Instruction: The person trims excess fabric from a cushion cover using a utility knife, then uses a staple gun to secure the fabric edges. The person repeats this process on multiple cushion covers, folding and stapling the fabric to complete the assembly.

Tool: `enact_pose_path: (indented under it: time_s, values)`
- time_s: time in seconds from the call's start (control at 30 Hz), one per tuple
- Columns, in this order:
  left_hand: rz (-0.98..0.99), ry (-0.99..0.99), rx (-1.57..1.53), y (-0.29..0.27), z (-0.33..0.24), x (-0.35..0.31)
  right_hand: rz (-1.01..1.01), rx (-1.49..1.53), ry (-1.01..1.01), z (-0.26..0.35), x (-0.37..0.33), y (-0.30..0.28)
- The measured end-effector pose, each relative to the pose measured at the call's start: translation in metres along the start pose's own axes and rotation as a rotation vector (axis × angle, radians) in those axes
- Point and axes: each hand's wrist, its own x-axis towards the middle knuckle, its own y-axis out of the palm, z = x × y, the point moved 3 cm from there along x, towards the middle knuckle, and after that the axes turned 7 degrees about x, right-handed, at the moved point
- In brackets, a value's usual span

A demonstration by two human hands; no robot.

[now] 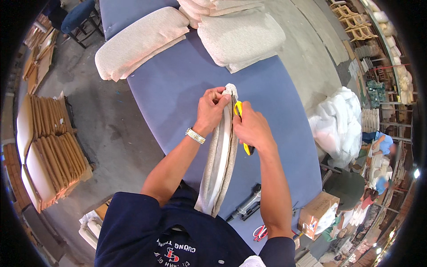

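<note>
Left hand (211,108) pinching the far end of a beige upholstered cushion (220,164), right hand (250,128) just beside it, clenched round a yellow cutter (240,120) against the fabric edge.

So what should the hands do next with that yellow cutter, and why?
Probably draw the yellow cutter a little way down the cushion's edge. The left hand already pinches the fabric at the cushion's top end, and the right hand holds the cutter right beside that pinched spot, so a short careful trim there looks likely.
</note>
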Motion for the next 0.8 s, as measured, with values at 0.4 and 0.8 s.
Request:
enact_pose_path:
  time_s: [0.4, 0.8]
  values:
    - [0.002, 0.071, 0.063, 0.0, -0.001, 0.004, 0.157, -0.105, 0.02, 0.007, 0.002, -0.016]
    - [0.055, -0.045, -0.216, 0.004, 0.01, 0.004, 0.239, -0.097, -0.065, -0.006, -0.019, -0.007]
